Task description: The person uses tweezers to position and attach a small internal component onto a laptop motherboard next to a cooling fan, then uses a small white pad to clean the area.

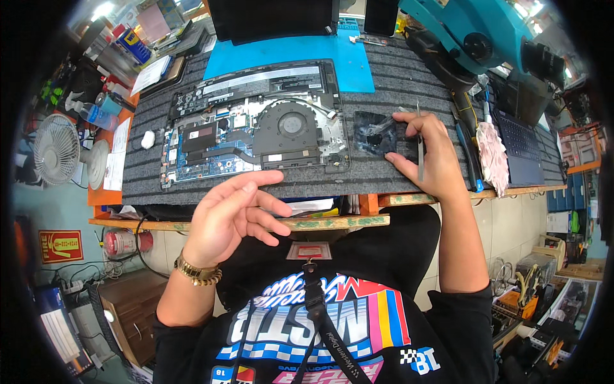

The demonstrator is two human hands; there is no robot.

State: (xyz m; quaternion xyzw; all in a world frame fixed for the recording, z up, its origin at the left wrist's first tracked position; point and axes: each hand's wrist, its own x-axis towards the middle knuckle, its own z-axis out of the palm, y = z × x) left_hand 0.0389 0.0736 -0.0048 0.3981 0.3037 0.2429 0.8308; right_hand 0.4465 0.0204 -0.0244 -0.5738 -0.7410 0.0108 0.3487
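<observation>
Grey ribbed matting (pixel 396 70) covers the worktop (pixel 332 222) in the single head view, and on it lies one opened laptop base (pixel 256 121) with its boards and one round fan (pixel 292 123) exposed. Two hands show, both the person's own. The right hand (pixel 430 153) rests at the mat's near edge, holding one slim pair of tweezers (pixel 419 144) upright between thumb and fingers, its fingertips touching a small dark tray (pixel 374 133) just right of the laptop base. The left hand (pixel 233 211) hovers above the worktop's front edge, loosely half-curled and holding nothing, a gold watch (pixel 198 271) at its wrist. What sits in the tray is too small to make out. One blue mat (pixel 300 54) lies behind the laptop, one white desk fan (pixel 57 150) stands far left, and a teal machine (pixel 473 32) is cut off at upper right.
</observation>
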